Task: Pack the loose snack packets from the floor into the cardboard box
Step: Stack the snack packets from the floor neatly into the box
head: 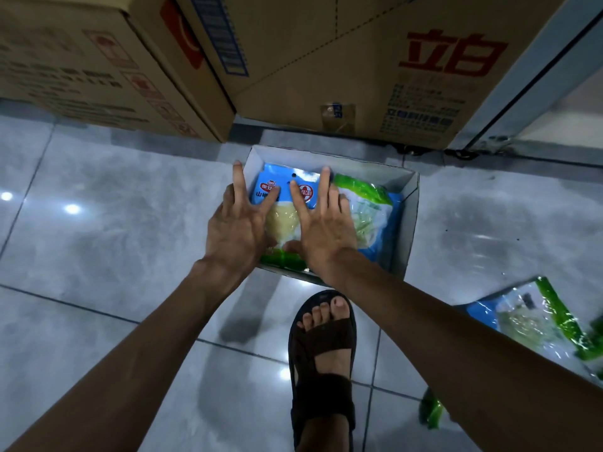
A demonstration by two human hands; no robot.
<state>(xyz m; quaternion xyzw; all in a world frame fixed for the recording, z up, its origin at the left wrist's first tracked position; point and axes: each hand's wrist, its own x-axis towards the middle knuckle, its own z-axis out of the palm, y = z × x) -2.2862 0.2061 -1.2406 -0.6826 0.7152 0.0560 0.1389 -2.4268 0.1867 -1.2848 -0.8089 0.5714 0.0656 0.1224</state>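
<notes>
A small open cardboard box (411,203) with white inner walls sits on the tiled floor. Inside lies a blue and white snack packet (287,187), with a second packet with a green top (368,203) to its right. My left hand (238,226) rests on the left part of the blue packet, fingers spread. Pressing flat on the same packet's middle is my right hand (321,230), fingers also apart. Neither hand grips anything. More loose packets (535,318) lie on the floor at the right, and a green packet edge (430,412) shows under my right arm.
Large brown cardboard boxes (359,66) stand stacked right behind the small box, another (81,60) at the back left. A glass door frame (538,76) runs at the upper right. My sandalled foot (323,360) stands just in front of the box on glossy grey tiles.
</notes>
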